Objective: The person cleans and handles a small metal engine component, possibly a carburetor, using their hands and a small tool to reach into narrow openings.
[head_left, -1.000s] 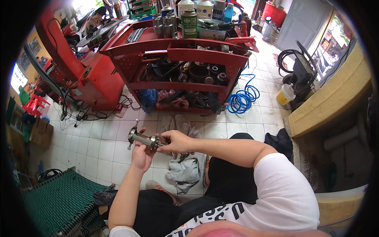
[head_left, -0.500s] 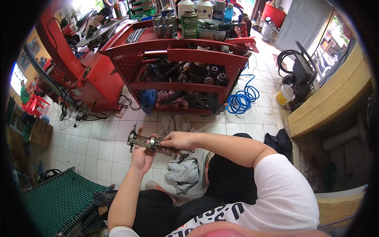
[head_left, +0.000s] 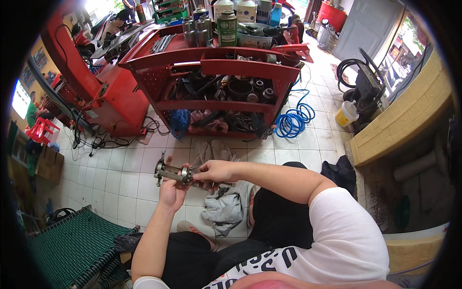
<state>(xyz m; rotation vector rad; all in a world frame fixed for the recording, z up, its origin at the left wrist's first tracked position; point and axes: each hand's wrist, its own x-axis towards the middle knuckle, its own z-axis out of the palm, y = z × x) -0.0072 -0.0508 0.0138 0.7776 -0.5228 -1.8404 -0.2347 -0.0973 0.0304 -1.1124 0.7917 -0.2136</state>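
1. Just in front of the red tool cart (head_left: 226,67), over the white tiled floor (head_left: 120,178), I've got both hands up on one grimy metal part (head_left: 169,172).
2. My left hand (head_left: 172,190) sits under that part, fingers curled up around its middle, cradling it.
3. My right hand (head_left: 215,170) comes in from the side away from the cart's wheels, fingertips pinched narrow on the near end of the part.
4. The part lies roughly level, a short shaft with a bracket at its far end, held clear of the floor.
5. Below the hands, nearer me than the cart, a grey rag (head_left: 222,208) lies crumpled on the tiles.
6. Beside the cart's right end, a blue coiled hose (head_left: 294,118) rests on the floor.
7. Left of the cart stands a big red machine (head_left: 103,86).
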